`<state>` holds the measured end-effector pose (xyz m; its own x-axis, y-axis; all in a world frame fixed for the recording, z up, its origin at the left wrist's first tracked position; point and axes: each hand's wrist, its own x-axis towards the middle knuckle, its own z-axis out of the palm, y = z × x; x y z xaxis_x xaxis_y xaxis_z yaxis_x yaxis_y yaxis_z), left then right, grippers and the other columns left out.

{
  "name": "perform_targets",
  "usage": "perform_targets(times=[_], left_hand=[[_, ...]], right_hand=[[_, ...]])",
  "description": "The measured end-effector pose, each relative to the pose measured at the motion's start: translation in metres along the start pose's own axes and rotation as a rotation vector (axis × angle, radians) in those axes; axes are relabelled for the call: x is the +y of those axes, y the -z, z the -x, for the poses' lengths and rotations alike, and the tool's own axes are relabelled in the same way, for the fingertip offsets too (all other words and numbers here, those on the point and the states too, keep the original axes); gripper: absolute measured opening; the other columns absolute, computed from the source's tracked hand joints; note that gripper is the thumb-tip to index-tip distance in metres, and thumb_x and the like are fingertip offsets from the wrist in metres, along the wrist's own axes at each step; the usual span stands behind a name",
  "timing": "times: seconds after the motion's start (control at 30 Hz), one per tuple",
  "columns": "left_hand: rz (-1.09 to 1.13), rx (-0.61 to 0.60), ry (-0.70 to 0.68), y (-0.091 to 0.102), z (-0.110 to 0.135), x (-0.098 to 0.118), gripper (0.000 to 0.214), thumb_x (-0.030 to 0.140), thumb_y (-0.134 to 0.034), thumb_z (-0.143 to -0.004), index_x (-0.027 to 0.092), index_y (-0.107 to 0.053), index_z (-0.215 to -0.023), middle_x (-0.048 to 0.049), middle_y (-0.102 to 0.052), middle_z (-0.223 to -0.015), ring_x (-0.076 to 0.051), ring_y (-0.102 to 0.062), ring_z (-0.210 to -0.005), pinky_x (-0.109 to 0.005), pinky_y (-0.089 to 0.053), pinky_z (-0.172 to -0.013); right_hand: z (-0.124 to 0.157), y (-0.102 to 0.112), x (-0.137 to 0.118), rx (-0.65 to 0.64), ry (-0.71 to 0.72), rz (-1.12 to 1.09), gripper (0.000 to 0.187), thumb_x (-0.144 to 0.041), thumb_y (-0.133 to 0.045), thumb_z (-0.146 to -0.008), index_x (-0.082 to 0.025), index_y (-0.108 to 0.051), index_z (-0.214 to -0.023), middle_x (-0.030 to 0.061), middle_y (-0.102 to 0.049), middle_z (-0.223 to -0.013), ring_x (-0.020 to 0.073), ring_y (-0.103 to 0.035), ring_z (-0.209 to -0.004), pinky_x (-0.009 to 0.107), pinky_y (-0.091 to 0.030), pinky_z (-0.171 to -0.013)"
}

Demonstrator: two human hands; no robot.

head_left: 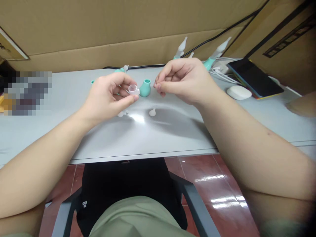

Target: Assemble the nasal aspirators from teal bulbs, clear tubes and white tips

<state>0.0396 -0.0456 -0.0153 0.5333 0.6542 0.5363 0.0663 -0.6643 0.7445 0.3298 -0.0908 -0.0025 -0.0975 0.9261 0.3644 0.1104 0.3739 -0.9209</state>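
Between thumb and fingers, my left hand [111, 95] grips a see-through plastic piece [133, 89], round and open like a small cup, with a short side stub. A teal rubber bulb [145, 88] stands upright on the table just right of that piece, its neck open at the top. My right hand [177, 79] hovers to the right of the bulb, thumb and fingertips pinched together; anything in the pinch is too small to make out. Below the bulb lies a small white teardrop-shaped tip [152, 112]. More small white parts [120, 114] lie partly behind my left hand.
Teal bulbs with white nozzles [219, 49] stand behind my right hand. Another teal bulb [120, 70] is partly hidden behind my left. A phone [255, 79], a white oval case [239, 92] and white cables lie right. Cardboard [98, 33] backs the grey table [148, 141].
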Motion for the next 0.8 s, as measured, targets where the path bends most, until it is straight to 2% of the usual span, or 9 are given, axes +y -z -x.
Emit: perform_targets(times=[0.07,0.13,0.27,0.37,0.43,0.53,0.6,0.7,0.8], left_hand=[[-0.011,0.003,0.014,0.001,0.0,-0.001,0.033,0.044,-0.107,-0.09,0.026,-0.086,-0.107,-0.0066,-0.085,-0.1,-0.023,-0.083,-0.082,-0.035,-0.072,-0.066],[-0.02,-0.004,0.036,0.001,-0.001,-0.001,0.036,0.046,-0.109,-0.091,0.026,-0.086,-0.109,-0.0069,-0.086,-0.101,-0.023,-0.082,-0.082,-0.035,-0.072,-0.067],[-0.017,-0.005,0.036,0.002,-0.002,-0.001,0.039,0.05,-0.11,-0.093,0.026,-0.087,-0.113,-0.008,-0.086,-0.105,-0.023,-0.082,-0.083,-0.036,-0.074,-0.07],[-0.022,0.001,0.025,0.001,-0.002,-0.001,0.036,0.048,-0.108,-0.094,0.025,-0.09,-0.115,-0.0087,-0.088,-0.108,-0.023,-0.084,-0.085,-0.036,-0.077,-0.074],[-0.025,0.009,0.026,0.001,-0.001,-0.003,0.034,0.046,-0.106,-0.094,0.025,-0.092,-0.116,-0.0085,-0.09,-0.112,-0.024,-0.086,-0.085,-0.035,-0.075,-0.068],[-0.031,0.013,0.023,0.002,-0.001,-0.006,0.033,0.043,-0.105,-0.094,0.026,-0.095,-0.121,-0.0079,-0.092,-0.118,-0.027,-0.089,-0.086,-0.037,-0.075,-0.066],[-0.031,0.001,0.019,0.002,0.0,-0.008,0.034,0.04,-0.105,-0.094,0.026,-0.098,-0.125,-0.0083,-0.093,-0.117,-0.028,-0.09,-0.087,-0.042,-0.08,-0.074],[-0.023,-0.014,0.027,0.001,-0.001,-0.007,0.034,0.041,-0.106,-0.094,0.027,-0.1,-0.124,-0.0081,-0.095,-0.113,-0.028,-0.089,-0.087,-0.045,-0.082,-0.081],[-0.022,-0.025,0.025,0.0,-0.002,-0.009,0.035,0.043,-0.111,-0.092,0.028,-0.1,-0.122,-0.008,-0.096,-0.111,-0.029,-0.09,-0.09,-0.046,-0.084,-0.083]], right_hand=[[-0.003,0.017,0.003,-0.188,-0.054,0.183,0.026,-0.016,-0.114,-0.088,-0.023,-0.09,-0.091,0.0032,-0.087,-0.084,0.016,-0.072,-0.072,0.034,-0.058,-0.069],[-0.004,0.028,0.005,-0.274,-0.093,0.35,0.022,-0.011,-0.108,-0.087,-0.024,-0.091,-0.088,0.0023,-0.086,-0.08,0.0164,-0.071,-0.069,0.034,-0.054,-0.064],[-0.003,0.033,0.009,-0.33,-0.111,0.592,0.02,-0.008,-0.096,-0.088,-0.028,-0.092,-0.086,-0.0012,-0.086,-0.079,0.0198,-0.074,-0.071,0.036,-0.055,-0.067],[-0.003,0.035,0.011,-0.352,-0.079,0.654,0.02,-0.009,-0.094,-0.09,-0.029,-0.094,-0.089,-0.0018,-0.089,-0.083,0.0198,-0.076,-0.072,0.037,-0.056,-0.067],[-0.004,0.038,0.01,-0.365,-0.056,0.677,0.02,-0.008,-0.095,-0.089,-0.028,-0.095,-0.092,-0.0022,-0.089,-0.083,0.0181,-0.076,-0.07,0.035,-0.055,-0.065],[-0.004,0.038,0.004,-0.326,-0.013,0.619,0.025,-0.003,-0.092,-0.087,-0.027,-0.095,-0.09,-0.0033,-0.086,-0.078,0.0146,-0.07,-0.066,0.032,-0.051,-0.061],[-0.002,0.031,-0.002,-0.183,0.04,0.51,0.022,-0.006,-0.093,-0.092,-0.027,-0.093,-0.087,-0.0016,-0.085,-0.079,0.0139,-0.068,-0.069,0.031,-0.051,-0.065],[0.004,0.011,-0.005,-0.037,0.134,0.269,0.019,-0.031,-0.111,-0.096,-0.027,-0.093,-0.092,0.001,-0.083,-0.083,0.0145,-0.065,-0.07,0.033,-0.052,-0.066],[0.01,-0.012,0.0,-0.066,0.155,0.159,0.039,-0.052,-0.121,-0.091,-0.028,-0.101,-0.113,0.0023,-0.087,-0.097,0.0169,-0.067,-0.073,0.035,-0.058,-0.068]])
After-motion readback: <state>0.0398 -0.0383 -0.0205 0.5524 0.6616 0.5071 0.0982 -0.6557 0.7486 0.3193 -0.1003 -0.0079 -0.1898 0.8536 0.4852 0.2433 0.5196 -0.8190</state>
